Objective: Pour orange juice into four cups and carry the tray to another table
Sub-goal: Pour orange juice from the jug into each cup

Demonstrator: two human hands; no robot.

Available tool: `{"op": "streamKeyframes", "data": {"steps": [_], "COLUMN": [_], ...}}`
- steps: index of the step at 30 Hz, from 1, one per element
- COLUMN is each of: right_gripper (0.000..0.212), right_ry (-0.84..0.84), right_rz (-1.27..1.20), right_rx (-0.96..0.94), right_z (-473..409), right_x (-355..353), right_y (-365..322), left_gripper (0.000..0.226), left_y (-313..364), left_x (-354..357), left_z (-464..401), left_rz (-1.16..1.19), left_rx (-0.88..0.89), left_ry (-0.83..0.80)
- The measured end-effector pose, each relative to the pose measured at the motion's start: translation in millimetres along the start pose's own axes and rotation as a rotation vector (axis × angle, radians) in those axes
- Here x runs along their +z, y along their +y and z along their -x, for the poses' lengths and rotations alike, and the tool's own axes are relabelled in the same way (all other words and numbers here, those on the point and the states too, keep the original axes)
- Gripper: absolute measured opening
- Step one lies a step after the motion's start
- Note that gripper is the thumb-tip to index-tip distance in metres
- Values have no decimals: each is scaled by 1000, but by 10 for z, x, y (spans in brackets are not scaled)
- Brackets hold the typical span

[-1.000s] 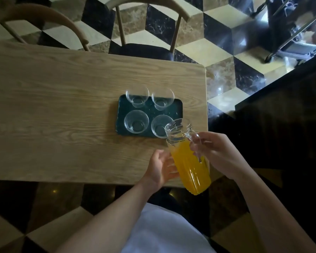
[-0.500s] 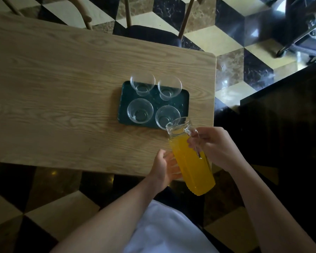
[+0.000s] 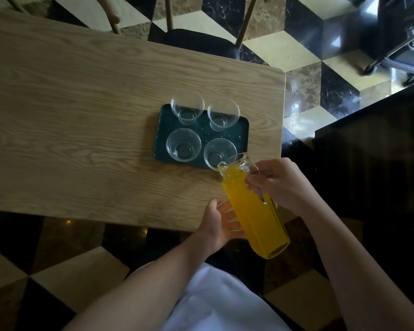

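A dark green tray [image 3: 161, 137] lies near the right end of the wooden table [image 3: 81, 115], carrying several clear glass cups with nothing in them. The near-right cup [image 3: 218, 152] sits just under the spout of a glass pitcher [image 3: 253, 206] full of orange juice. The pitcher is tilted toward that cup, and juice has reached the spout. My right hand [image 3: 280, 185] grips the pitcher's handle. My left hand [image 3: 216, 223] holds the pitcher's lower side from the left.
A wooden chair with a dark seat [image 3: 201, 41] stands at the table's far side. A dark counter [image 3: 373, 151] fills the right. A wheeled cart [image 3: 397, 46] stands at the top right on the checkered floor.
The pitcher has tipped further toward the near-right cup, and juice has risen to its spout. Both hands kept their hold. The camera has leaned in over the table.
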State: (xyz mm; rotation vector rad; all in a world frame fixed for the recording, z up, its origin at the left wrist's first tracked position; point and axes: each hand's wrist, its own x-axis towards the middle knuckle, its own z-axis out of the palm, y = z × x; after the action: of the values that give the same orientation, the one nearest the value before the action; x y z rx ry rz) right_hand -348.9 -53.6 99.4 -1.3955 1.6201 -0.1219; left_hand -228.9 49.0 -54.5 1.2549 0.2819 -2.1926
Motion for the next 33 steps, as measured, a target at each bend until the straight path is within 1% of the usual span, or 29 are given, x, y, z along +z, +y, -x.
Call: {"op": "streamKeyframes", "data": {"steps": [12, 17, 33], "right_gripper": [8, 9, 9], "right_ry": [-25, -36, -19], "right_rz": [39, 46, 39], "right_rx": [16, 17, 15], "right_z": [-64, -74, -97], "right_x": [-3, -14, -52], "right_y": [-35, -64, -89], "left_gripper": [62, 60, 62], "left_y": [-25, -14, -9], "left_x": [27, 54, 130], "left_z": [27, 46, 110], "left_rz": [10, 32, 46], "left_rx": [-48, -52, -80], "left_ry": [24, 10, -6]}}
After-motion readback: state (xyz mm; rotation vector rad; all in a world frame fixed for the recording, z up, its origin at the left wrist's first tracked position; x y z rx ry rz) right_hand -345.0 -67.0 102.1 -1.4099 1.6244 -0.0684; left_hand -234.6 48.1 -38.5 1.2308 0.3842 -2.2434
